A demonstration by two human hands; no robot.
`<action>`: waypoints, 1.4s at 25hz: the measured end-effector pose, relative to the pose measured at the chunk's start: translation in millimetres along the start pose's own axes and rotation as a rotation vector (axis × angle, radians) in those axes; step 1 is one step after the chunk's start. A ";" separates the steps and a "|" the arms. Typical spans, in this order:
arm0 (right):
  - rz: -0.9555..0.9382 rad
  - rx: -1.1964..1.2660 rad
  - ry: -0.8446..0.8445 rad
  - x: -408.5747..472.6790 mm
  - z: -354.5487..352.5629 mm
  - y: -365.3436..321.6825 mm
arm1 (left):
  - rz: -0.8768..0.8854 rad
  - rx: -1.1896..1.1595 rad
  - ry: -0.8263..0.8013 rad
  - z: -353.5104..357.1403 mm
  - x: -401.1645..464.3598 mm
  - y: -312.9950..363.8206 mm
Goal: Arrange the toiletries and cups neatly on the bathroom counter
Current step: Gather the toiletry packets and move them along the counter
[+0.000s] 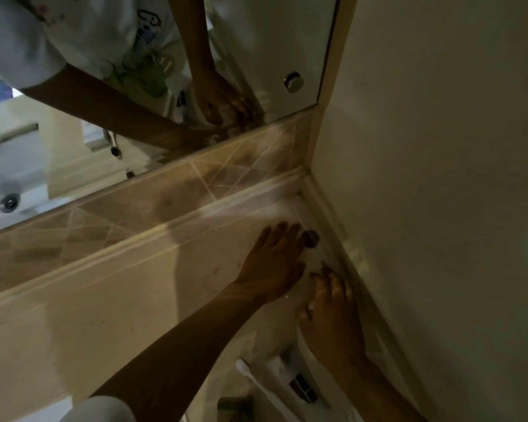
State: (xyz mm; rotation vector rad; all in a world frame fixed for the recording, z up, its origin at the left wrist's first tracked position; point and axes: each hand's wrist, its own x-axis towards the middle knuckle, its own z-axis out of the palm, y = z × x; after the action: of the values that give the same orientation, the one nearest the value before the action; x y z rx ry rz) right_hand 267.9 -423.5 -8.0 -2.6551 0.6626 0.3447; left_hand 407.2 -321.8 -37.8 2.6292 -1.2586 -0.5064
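The view is dim and blurred. My left hand (273,263) reaches into the far right corner of the beige counter (110,315), fingers stretched out. Its fingertips touch a small dark round thing (312,239), perhaps a cap. My right hand (333,312) lies just right of it along the wall, fingers curled. Between the two hands is a pale blurred shape (313,263); I cannot tell what it is or whether either hand grips it. In the mirror (73,141) both hands appear around a white object.
White toiletries lie near the counter's front: a long white item (258,380) and a white container with a dark label (302,389). A tiled backsplash (165,196) runs under the mirror. The wall (439,178) closes the right side.
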 end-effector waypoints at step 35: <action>0.174 -0.105 -0.019 -211.1 18.4 133.5 | 0.437 -0.086 -0.363 10.8 -103.6 165.5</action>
State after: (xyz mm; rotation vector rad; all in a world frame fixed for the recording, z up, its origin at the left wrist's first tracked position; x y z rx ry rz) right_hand 18.3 -440.5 3.0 -2.6952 0.8958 0.4640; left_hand 223.7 -344.4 26.1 2.1548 -1.8064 -0.9534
